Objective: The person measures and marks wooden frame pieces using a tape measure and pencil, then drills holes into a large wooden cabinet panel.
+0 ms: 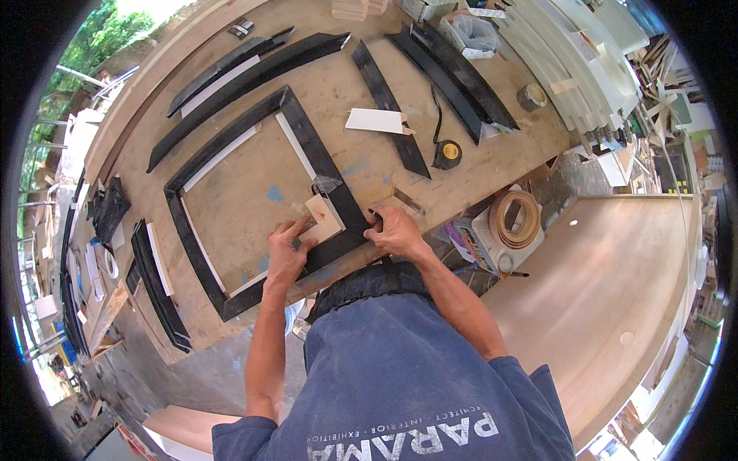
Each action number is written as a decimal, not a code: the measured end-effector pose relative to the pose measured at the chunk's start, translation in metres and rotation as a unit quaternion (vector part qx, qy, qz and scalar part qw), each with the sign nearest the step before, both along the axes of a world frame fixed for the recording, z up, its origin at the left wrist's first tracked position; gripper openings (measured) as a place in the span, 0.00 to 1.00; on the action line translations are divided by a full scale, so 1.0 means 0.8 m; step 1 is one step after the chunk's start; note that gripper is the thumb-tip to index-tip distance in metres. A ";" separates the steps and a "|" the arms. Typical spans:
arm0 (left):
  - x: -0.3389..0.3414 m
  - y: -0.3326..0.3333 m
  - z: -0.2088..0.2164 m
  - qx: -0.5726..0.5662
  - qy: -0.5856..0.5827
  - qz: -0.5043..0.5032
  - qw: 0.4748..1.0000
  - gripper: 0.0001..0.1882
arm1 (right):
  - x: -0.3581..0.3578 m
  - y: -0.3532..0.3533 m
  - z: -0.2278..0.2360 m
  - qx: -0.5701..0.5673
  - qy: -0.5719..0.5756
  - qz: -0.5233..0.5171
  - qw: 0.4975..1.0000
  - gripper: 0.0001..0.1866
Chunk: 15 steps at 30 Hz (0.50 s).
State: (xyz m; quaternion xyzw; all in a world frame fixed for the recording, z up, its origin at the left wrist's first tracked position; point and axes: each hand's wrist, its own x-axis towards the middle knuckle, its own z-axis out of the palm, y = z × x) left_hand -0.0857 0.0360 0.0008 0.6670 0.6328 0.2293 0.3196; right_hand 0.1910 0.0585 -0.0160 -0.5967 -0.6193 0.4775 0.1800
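A black mitred frame [310, 142] with white inner edging lies on the wooden workbench [254, 184]. At its near right corner sits a pale wooden block [328, 216], with a piece of clear tape [328, 184] just beyond it. My left hand [287, 252] rests at the near rail of the frame, fingers and thumb apart, fingertips by the block's left side. Outside the same corner, my right hand [397, 232] is closed in a pinch. A small dark end shows at its fingertips, but most of what it grips is hidden.
Black mouldings [254, 92] lie around the frame. A white strip [377, 121], a tape measure [447, 154] and a tape roll [532, 97] are on the right. A coil of edging [515, 219] sits beyond the bench's edge, near a large wooden panel [600, 284].
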 end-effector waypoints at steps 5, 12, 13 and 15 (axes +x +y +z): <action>-0.042 0.001 -0.033 -0.035 -0.078 0.101 0.991 0.23 | -0.001 0.001 0.001 -0.007 0.003 0.005 1.000 0.17; -0.118 0.008 -0.045 0.059 0.014 0.231 0.971 0.21 | -0.005 -0.001 0.003 -0.006 -0.022 -0.001 1.000 0.15; -0.121 0.006 -0.042 0.065 0.039 0.244 0.967 0.21 | -0.006 -0.001 0.006 -0.006 -0.025 0.004 1.000 0.15; -0.112 0.004 -0.020 0.072 0.085 0.266 0.958 0.21 | 0.001 -0.002 0.012 -0.008 -0.007 -0.008 1.000 0.16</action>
